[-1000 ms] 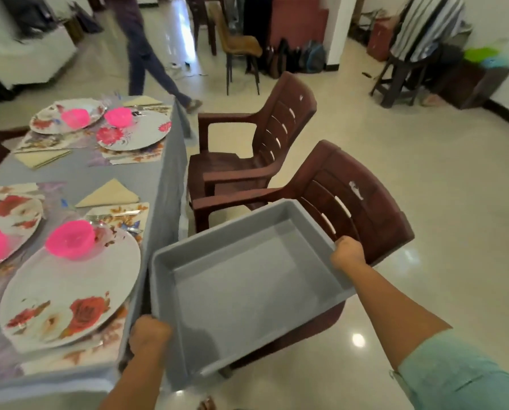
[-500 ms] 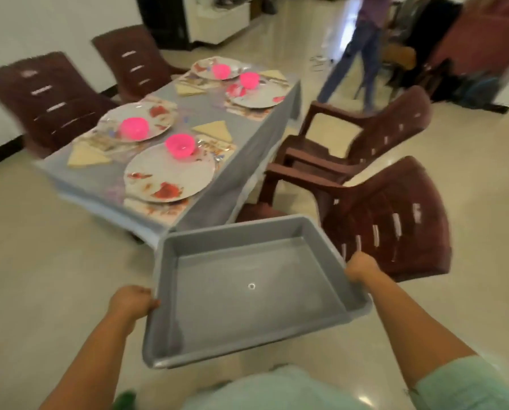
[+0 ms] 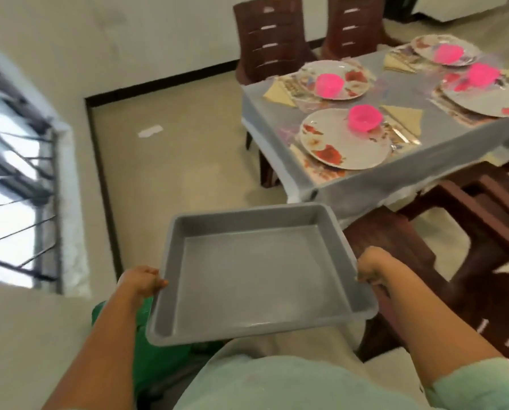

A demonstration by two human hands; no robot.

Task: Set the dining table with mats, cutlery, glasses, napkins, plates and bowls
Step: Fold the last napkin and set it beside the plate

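I carry an empty grey plastic tray [image 3: 253, 279] in front of my body. My left hand [image 3: 142, 281] grips its left rim and my right hand [image 3: 373, 266] grips its right rim. The dining table [image 3: 277, 113] with a grey cloth stands ahead to the right. On it lie several floral plates, the nearest [image 3: 336, 145] on a printed mat. Each plate bears a pink bowl; the closest bowl [image 3: 365, 117] sits at its plate's far edge. Folded beige napkins [image 3: 407, 115] lie beside the plates, and cutlery glints by the nearest one.
Two brown plastic chairs [image 3: 272, 34] stand at the table's far side by the wall. More brown chairs [image 3: 484, 232] crowd the near right side. A barred window [image 3: 13, 173] is set in the wall on the left. Bare beige floor [image 3: 182, 173] stretches between wall and table.
I have turned left and stepped back with the tray. The table has shifted from upper left to upper right of view, and the window wall has come into sight.
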